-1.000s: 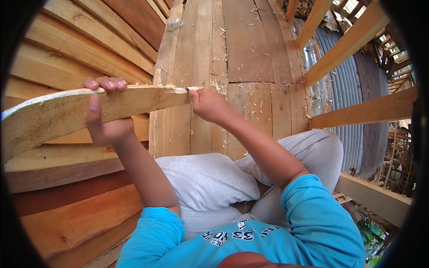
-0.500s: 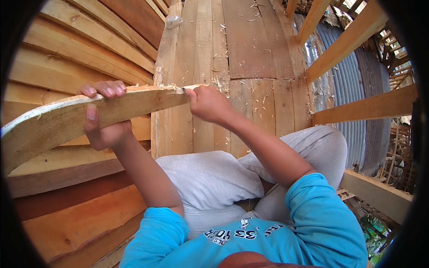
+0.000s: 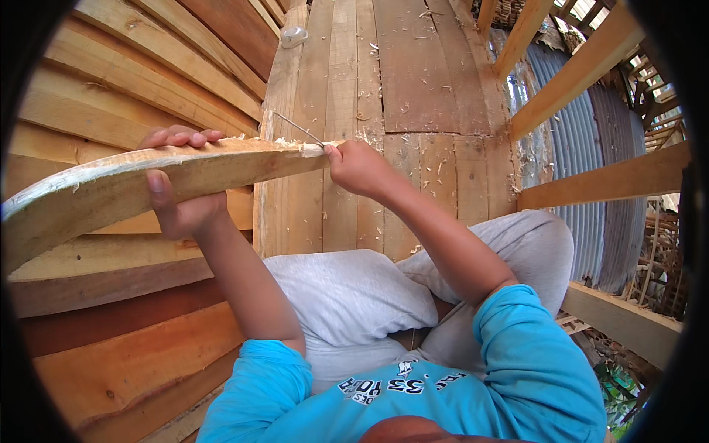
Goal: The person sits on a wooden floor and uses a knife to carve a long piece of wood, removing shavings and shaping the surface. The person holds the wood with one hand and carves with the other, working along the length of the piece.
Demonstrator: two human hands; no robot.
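A long, curved wooden board (image 3: 111, 187) is held on edge above my lap, reaching past the left of the view. My left hand (image 3: 185, 207) is closed around it, thumb on the near face and fingers over the top edge. At the board's right end my right hand (image 3: 358, 168) is a closed fist gripping a knife, its handle hidden in my fingers. The thin blade (image 3: 297, 128) points up and left from the fist, seen nearly edge-on. Pale curled shavings (image 3: 284, 144) cling to the board's freshly cut top edge near its tip.
Wood shavings lie scattered over the plank floor (image 3: 421, 81) ahead. A slatted timber wall (image 3: 96, 111) rises on the left. Wooden rails (image 3: 613, 176) and corrugated metal sheets (image 3: 572, 140) run along the right. A small clear container (image 3: 294, 37) sits far ahead by the wall.
My right hand has shifted slightly right, and the knife blade now shows above the board, tilted up and left. The board and my left hand have moved a little to the right.
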